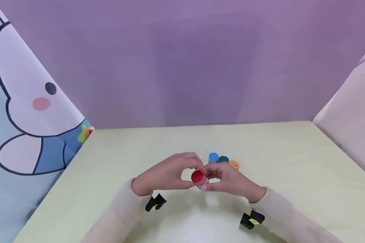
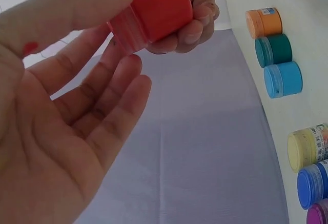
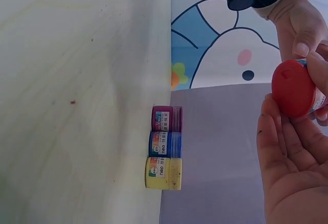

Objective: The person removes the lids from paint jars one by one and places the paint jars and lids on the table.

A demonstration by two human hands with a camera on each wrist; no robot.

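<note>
Both hands meet on one red paint jar (image 1: pixel 197 177), held tilted above the table. My left hand (image 1: pixel 170 172) pinches its ribbed end between thumb and index finger. In the left wrist view, that thumb lies along the red jar (image 2: pixel 163 9), while the other fingers of the left hand (image 2: pixel 56 147) are spread below. From the other side, my right hand (image 1: pixel 232 180) grips the jar's body with thumb and fingers. A round red end of the jar (image 3: pixel 292 89) faces the right wrist camera, above the palm of the right hand (image 3: pixel 297 183).
Behind the right hand stand light blue (image 1: pixel 213 157), dark green (image 1: pixel 223 159) and orange (image 1: pixel 234 164) paint jars. The wrist views also show yellow (image 3: pixel 163 173), blue (image 3: pixel 165 143) and purple (image 3: pixel 166 119) jars in a row. A purple wall (image 1: pixel 200 67) backs the pale table (image 1: pixel 124 148).
</note>
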